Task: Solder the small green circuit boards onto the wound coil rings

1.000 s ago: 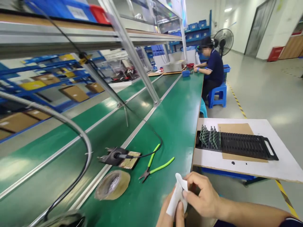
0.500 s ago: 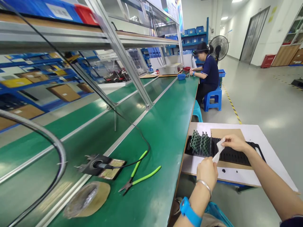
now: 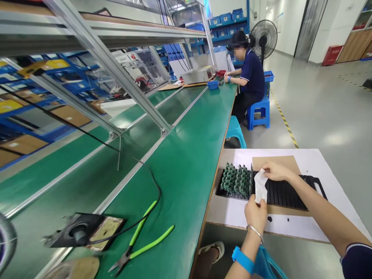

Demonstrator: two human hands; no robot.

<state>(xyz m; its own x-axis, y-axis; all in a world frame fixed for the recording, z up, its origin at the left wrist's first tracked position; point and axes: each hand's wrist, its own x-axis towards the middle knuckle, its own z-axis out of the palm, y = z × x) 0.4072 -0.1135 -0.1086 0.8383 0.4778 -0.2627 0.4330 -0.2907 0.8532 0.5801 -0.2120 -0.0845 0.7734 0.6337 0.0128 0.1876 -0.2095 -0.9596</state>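
A thin white sheet, like a wipe or tissue [image 3: 261,186], is stretched between my hands. My left hand [image 3: 255,213] pinches its lower end, and my right hand [image 3: 274,171] pinches the upper end. Beneath them lies a black slotted tray [image 3: 286,194]. Green circuit boards [image 3: 235,180] stand upright in rows at the tray's left side. One thin board [image 3: 251,180] stands apart from these rows, just left of the sheet.
The tray lies on cardboard [image 3: 277,163] on a white side table [image 3: 334,193]. Green-handled cutters [image 3: 139,240] and a soldering-iron stand [image 3: 84,232] rest on the green bench [image 3: 174,174]. Further along, a co-worker [image 3: 250,77] sits on a blue stool [image 3: 258,112].
The view has shifted so the bench items sit further left and lower. The sheet, earlier twisted and slanted, now hangs flatter and more upright between my hands, close to the boards.
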